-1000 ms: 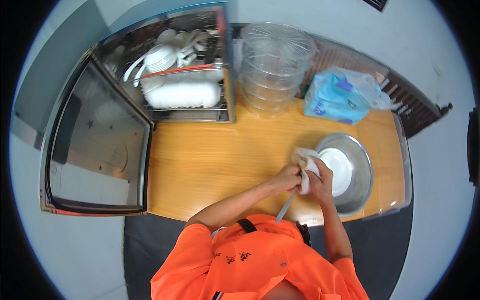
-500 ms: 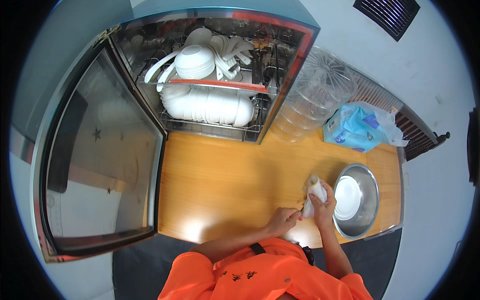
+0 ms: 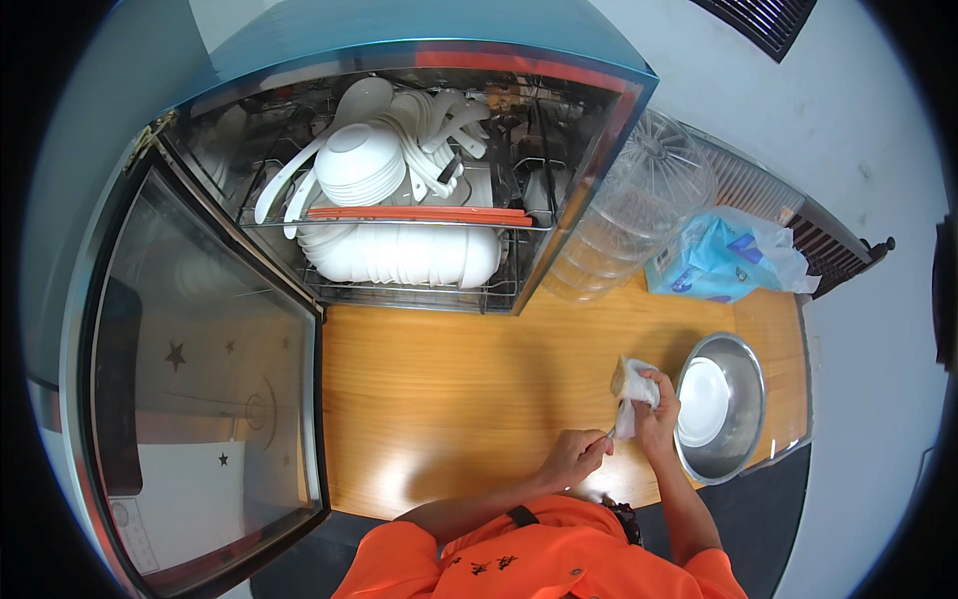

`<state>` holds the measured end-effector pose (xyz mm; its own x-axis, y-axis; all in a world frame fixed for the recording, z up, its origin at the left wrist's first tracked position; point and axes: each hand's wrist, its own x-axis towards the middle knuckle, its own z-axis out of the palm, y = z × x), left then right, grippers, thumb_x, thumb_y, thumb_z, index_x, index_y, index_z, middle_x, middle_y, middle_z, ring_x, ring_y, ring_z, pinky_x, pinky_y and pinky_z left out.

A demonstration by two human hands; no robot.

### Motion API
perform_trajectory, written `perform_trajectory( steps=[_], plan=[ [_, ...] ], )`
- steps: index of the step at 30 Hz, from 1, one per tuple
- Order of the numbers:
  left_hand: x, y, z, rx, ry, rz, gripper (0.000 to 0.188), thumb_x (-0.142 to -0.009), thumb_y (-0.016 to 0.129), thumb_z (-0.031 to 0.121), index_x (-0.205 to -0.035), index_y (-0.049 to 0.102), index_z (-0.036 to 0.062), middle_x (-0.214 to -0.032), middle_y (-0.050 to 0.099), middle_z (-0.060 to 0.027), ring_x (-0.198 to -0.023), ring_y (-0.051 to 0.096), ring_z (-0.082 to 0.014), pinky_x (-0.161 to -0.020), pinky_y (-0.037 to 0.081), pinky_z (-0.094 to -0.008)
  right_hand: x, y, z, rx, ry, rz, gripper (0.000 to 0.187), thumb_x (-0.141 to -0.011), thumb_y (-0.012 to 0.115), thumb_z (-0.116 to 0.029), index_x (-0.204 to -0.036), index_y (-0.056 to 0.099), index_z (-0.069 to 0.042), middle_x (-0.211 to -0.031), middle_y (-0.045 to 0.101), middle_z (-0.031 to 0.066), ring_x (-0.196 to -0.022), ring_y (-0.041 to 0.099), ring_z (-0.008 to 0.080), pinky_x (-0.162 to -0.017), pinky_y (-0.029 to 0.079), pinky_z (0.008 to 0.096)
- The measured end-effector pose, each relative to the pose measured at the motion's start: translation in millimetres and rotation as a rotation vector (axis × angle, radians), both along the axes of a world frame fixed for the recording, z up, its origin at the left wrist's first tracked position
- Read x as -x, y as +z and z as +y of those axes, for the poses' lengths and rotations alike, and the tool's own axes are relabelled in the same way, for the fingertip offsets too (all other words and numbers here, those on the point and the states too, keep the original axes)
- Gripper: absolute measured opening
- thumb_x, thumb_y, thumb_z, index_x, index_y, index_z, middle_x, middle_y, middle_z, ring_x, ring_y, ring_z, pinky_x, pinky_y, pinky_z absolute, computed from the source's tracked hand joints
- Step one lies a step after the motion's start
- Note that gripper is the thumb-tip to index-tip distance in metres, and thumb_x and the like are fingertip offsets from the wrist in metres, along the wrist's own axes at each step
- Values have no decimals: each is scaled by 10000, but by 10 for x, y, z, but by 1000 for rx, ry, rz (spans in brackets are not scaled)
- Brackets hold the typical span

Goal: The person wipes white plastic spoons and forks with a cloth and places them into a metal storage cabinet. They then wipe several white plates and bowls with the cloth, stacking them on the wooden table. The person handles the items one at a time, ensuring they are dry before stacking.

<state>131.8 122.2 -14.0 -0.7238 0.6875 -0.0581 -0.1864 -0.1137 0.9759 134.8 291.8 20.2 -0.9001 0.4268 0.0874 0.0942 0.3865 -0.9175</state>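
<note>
Over the front of the wooden counter [image 3: 449,379], my left hand [image 3: 574,459] is closed in a pinch on a thin metal handle [image 3: 611,434] pointing toward my right hand. My right hand [image 3: 656,414] grips a bunched white cloth [image 3: 641,387], with a tan part showing at its far end. The cloth hangs down to the far end of the handle and hides it, so what kind of utensil it is cannot be made out. Just right of my right hand stands a steel basin [image 3: 746,399] with a white bowl [image 3: 703,401] inside.
An open cabinet [image 3: 429,58] at the back holds stacked white bowls [image 3: 359,165], white spoons [image 3: 284,185] and red chopsticks [image 3: 419,215]. Its glass door [image 3: 215,369] swings out on the left. Clear plastic containers [image 3: 609,225] and a blue tissue pack [image 3: 699,260] stand back right.
The view has shifted, so the cabinet sits lower and nearer. The cloth in my right hand has turned and bunched toward the far left; the left hand keeps its pinch on the handle.
</note>
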Motion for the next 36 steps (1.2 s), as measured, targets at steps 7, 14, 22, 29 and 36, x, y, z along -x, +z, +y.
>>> perform_trajectory(
  steps=[7, 14, 22, 29, 36],
  plan=[
    [-117, -140, 69, 109, 209, 168, 177, -885, 507, 122, -774, 605, 24, -489, 458, -76, -408, 427, -138, -417, 324, -305, 16, 20, -148, 758, -118, 74, 312, -871, 598, -111, -1136, 505, 25, -940, 616, 125, -780, 633, 212, -676, 529, 314],
    [-289, -80, 233, 248, 336, 340, 148, -852, 532, 106, -740, 571, 17, -564, 535, -171, -465, 535, -306, -459, 395, -401, -393, -187, -247, 1222, -133, 49, 406, -910, 555, -220, -1220, 433, 11, -1023, 608, 184, -873, 656, 303, -698, 563, 405],
    [-434, 70, 332, 291, 196, 406, 189, -883, 521, 112, -731, 559, 7, -536, 529, -134, -474, 561, -218, -455, 399, -324, -566, -119, -12, 1008, -9, 101, 329, -841, 628, -79, -1128, 506, 25, -906, 637, 136, -658, 669, 285, -470, 529, 329],
    [479, 1027, -340, 333, 631, 681, 243, -893, 573, 259, -819, 663, 46, -632, 574, -144, -511, 541, -163, -499, 435, -335, -798, 154, 347, 929, 43, 140, 330, -820, 597, -34, -1135, 521, 30, -956, 625, 132, -762, 641, 236, -558, 590, 387],
    [2028, 2038, -829, 825, 867, 1090, 173, -785, 664, 218, -757, 705, 52, -635, 634, -151, -623, 635, -342, -564, 489, -412, -1028, 8, 287, 973, 40, 74, 298, -797, 601, -8, -1084, 541, 46, -939, 620, 145, -727, 636, 243, -546, 590, 395]
  ],
)
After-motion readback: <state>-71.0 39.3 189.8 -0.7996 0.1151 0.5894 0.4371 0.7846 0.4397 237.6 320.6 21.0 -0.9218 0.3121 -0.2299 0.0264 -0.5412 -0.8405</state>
